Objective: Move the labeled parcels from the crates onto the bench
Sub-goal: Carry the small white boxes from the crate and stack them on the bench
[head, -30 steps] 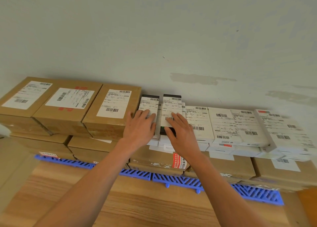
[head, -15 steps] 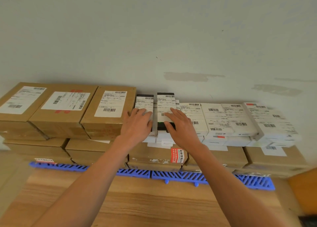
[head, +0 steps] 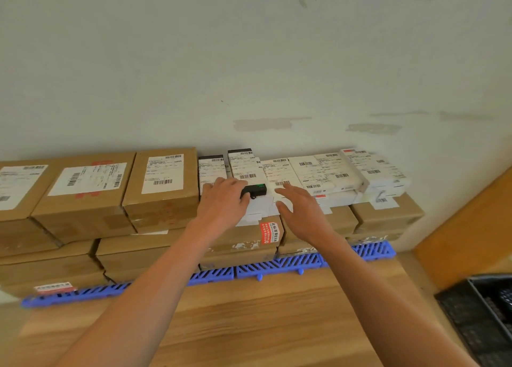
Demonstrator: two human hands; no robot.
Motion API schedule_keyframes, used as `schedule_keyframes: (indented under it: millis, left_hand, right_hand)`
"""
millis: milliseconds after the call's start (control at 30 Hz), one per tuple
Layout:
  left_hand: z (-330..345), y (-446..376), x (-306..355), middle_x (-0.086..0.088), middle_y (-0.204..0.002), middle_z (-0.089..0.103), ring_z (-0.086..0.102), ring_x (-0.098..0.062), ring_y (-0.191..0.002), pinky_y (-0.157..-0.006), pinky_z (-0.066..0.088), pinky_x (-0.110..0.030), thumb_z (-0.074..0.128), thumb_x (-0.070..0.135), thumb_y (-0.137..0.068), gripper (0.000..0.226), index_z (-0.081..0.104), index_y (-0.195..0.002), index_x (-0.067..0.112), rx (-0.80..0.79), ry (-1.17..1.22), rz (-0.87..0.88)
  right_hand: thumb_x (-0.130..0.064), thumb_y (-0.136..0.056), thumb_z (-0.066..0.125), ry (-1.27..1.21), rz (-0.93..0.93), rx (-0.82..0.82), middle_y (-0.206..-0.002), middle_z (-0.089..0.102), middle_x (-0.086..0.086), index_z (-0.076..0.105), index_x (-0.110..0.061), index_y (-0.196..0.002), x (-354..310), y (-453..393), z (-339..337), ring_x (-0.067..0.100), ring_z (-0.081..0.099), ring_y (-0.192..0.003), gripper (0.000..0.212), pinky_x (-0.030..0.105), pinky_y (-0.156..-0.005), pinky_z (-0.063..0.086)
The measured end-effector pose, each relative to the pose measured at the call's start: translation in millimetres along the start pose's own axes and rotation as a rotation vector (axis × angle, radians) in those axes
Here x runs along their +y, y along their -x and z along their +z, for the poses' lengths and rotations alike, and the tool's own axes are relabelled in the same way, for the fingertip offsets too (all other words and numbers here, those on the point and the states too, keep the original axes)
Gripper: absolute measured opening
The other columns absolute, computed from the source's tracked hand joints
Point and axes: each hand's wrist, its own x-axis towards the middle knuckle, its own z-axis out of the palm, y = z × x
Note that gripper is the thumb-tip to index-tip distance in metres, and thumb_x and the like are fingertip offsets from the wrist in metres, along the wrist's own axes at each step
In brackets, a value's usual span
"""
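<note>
Two small black-ended parcels with white labels are set side by side on top of stacked cardboard boxes against the wall. The left hand is laid on the near end of these parcels, its fingers bent over the edge; whether a parcel is gripped cannot be told. The right hand is held just beside them with fingers spread and straight. The wooden bench is seen in the foreground.
</note>
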Motion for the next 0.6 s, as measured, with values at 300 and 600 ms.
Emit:
schedule_keyframes:
  millis: [300, 600]
  left_hand:
    - [5, 7, 115, 0.004, -0.151, 0.051, 0.043, -0.024, -0.138, -0.107, 0.036, -0.048, 0.039, 0.045, -0.106, 0.046, 0.048, -0.148, 0.029, -0.046, 0.012, 0.233]
    - [46, 37, 346, 0.0, -0.142, 0.058, 0.047, -0.027, -0.131, -0.105, 0.036, -0.049, 0.04, 0.044, -0.105, 0.042, 0.056, -0.14, 0.025, -0.108, 0.054, 0.542]
  right_hand:
    - [-0.03, -0.102, 0.054, 0.01, 0.169, 0.126, -0.155, 0.046, 0.001, 0.054, -0.026, -0.144, 47, 95, -71, 0.019, 0.041, -0.142, 0.042, 0.033, -0.112, 0.034]
    - [-0.031, -0.102, 0.054, 0.139, 0.427, 0.255, -0.153, 0.048, -0.001, 0.051, -0.024, -0.145, 166, 252, -194, 0.024, 0.044, -0.139, 0.043, 0.04, -0.111, 0.037]
